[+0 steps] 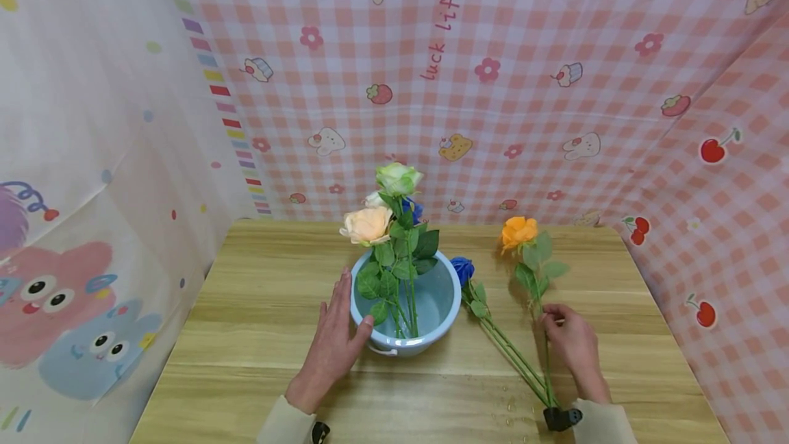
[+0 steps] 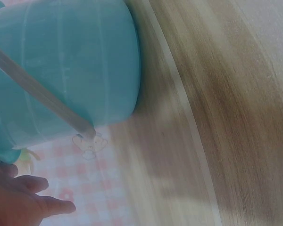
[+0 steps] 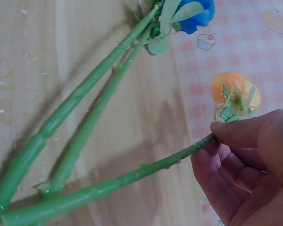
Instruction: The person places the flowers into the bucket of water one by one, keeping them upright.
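My left hand (image 1: 333, 334) rests with straight fingers against the left rim of a light blue bucket (image 1: 456, 297), its thumb near the front rim. Inside the bucket stand a peach rose (image 1: 366, 226), a pale green rose (image 1: 397, 179), and a white and a blue bloom partly hidden behind them. At the right, my right hand (image 1: 573, 341) pinches the stem of an orange rose (image 1: 519, 231) between thumb and fingers. Beside it a blue rose (image 1: 462, 270) lies on the table, with two green stems (image 3: 92, 101) running from its leaves towards the front.
The wooden table (image 1: 259, 307) meets a pink checked cloth (image 1: 530, 122) at the back. Water drops (image 1: 510, 406) dot the tabletop near the stem ends. A pale handle (image 2: 42, 94) hangs along the bucket's side. Both wrists wear dark straps (image 1: 562, 418).
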Available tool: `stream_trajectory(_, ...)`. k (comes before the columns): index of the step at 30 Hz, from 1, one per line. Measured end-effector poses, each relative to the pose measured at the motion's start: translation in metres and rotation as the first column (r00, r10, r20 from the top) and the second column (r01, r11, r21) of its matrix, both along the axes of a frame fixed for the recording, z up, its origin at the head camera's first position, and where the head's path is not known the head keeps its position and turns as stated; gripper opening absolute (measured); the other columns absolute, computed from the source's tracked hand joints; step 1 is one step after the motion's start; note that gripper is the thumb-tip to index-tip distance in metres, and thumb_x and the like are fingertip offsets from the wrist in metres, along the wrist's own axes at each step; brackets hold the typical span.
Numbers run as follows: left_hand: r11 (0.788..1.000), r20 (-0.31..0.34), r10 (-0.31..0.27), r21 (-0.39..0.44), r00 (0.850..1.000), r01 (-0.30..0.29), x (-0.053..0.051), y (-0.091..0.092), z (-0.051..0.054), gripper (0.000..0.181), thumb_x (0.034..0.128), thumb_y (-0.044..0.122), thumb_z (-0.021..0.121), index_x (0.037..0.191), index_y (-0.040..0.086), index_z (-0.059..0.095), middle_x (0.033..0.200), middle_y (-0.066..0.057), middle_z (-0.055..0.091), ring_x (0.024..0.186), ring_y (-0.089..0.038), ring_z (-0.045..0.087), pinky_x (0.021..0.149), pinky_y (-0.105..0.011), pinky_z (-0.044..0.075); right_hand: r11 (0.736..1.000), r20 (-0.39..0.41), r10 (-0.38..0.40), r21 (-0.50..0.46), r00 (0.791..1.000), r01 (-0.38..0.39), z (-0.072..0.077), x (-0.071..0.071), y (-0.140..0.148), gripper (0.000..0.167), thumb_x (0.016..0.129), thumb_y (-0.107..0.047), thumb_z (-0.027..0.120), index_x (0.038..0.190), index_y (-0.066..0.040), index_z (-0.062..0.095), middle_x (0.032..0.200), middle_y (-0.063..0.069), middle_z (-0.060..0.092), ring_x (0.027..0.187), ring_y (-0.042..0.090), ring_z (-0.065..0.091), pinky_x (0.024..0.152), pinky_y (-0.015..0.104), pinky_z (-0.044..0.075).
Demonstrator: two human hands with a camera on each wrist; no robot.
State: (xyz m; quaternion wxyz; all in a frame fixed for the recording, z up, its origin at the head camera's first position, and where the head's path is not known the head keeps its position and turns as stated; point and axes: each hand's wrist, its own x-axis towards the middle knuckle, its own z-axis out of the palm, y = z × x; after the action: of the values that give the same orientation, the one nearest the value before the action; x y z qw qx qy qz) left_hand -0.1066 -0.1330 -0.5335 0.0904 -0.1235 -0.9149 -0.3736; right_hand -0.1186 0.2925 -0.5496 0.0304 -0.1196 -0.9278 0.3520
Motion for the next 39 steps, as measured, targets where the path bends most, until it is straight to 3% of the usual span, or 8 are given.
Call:
stream_trajectory(8, 1.0, 0.0, -0.001, 0.001, 1.0, 0.001, 0.0, 0.0, 0.0, 0.084, 0.1028, 0.04, 0.053, 0.167, 0.006, 0.01, 0.173, -0.008, 0.007, 0.156, -0.039, 0.015, 0.116, -0.075, 0.016, 0.999, -0.123, -0.052, 0.006, 0.991, 0.053, 0.008, 0.001, -0.001, 0.02, 0.097, -0.01, 0.067, 0.111, 0.003, 0.074, 0.097, 0.017, 0.075, 0.088, 0.034, 0.072, 0.062, 0.026, 0.05)
stream_trajectory(17, 1.0, -0.003, 0.0, -0.003, 1.0, 0.0, 0.0, 0.0, 0.0, 0.084, 0.1032, 0.041, 0.052, 0.167, 0.007, 0.009, 0.173, -0.01, 0.009, 0.155, -0.04, 0.017, 0.116, -0.075, 0.017, 0.991, -0.21, -0.135, -0.015, 0.968, 0.134, 0.017, 0.001, -0.003, 0.018, 0.096, -0.01, 0.07, 0.11, 0.001, 0.075, 0.099, 0.016, 0.076, 0.084, 0.023, 0.069, 0.062, 0.016, 0.046)
stream_trajectory(23, 1.0, 0.001, -0.001, -0.001, 1.0, 0.001, 0.0, 0.0, 0.0, 0.084, 0.1029, 0.04, 0.053, 0.167, 0.007, 0.009, 0.173, -0.013, 0.01, 0.156, -0.04, 0.017, 0.116, -0.075, 0.016, 0.983, -0.23, -0.181, -0.056, 0.956, 0.172, 0.025, 0.001, -0.005, 0.021, 0.098, -0.013, 0.069, 0.114, 0.0, 0.073, 0.101, 0.016, 0.074, 0.091, 0.027, 0.069, 0.064, 0.01, 0.042)
stream_trajectory(26, 1.0, 0.004, -0.001, -0.001, 1.0, 0.001, 0.0, 0.0, 0.0, 0.084, 0.1029, 0.04, 0.053, 0.167, 0.006, 0.01, 0.173, -0.013, 0.011, 0.156, -0.04, 0.016, 0.116, -0.075, 0.016, 0.979, -0.262, -0.203, -0.082, 0.943, 0.188, 0.028, 0.001, -0.006, 0.021, 0.098, -0.013, 0.069, 0.114, 0.0, 0.074, 0.102, 0.016, 0.074, 0.085, 0.01, 0.066, 0.064, 0.007, 0.041)
stream_trajectory(29, 1.0, 0.007, 0.0, 0.001, 1.0, 0.0, 0.0, 0.0, 0.0, 0.084, 0.103, 0.04, 0.053, 0.166, 0.006, 0.011, 0.173, -0.011, 0.009, 0.156, -0.04, 0.016, 0.116, -0.075, 0.016, 0.974, -0.313, -0.224, -0.11, 0.923, 0.199, 0.031, 0.001, -0.007, 0.02, 0.096, -0.013, 0.071, 0.112, 0.0, 0.075, 0.101, 0.017, 0.074, 0.079, -0.013, 0.053, 0.066, 0.006, 0.039)
stream_trajectory(31, 1.0, 0.007, 0.002, 0.0, 1.0, -0.002, 0.0, 0.0, 0.0, 0.083, 0.103, 0.041, 0.053, 0.166, 0.006, 0.011, 0.173, -0.01, 0.009, 0.156, -0.039, 0.017, 0.116, -0.075, 0.016, 0.971, -0.351, -0.234, -0.132, 0.907, 0.2, 0.033, 0.002, -0.008, 0.02, 0.096, -0.012, 0.072, 0.111, 0.0, 0.075, 0.1, 0.019, 0.074, 0.075, -0.022, 0.047, 0.066, 0.005, 0.039)
stream_trajectory(39, 1.0, 0.0, 0.005, -0.004, 1.0, -0.005, -0.001, 0.0, -0.001, 0.083, 0.1034, 0.042, 0.051, 0.166, 0.006, 0.011, 0.173, -0.01, 0.009, 0.155, -0.04, 0.018, 0.115, -0.076, 0.018, 0.96, -0.407, -0.274, -0.167, 0.871, 0.224, 0.041, 0.003, -0.014, 0.019, 0.094, -0.008, 0.073, 0.11, 0.003, 0.074, 0.1, 0.017, 0.072, 0.077, -0.021, 0.049, 0.064, 0.006, 0.04)
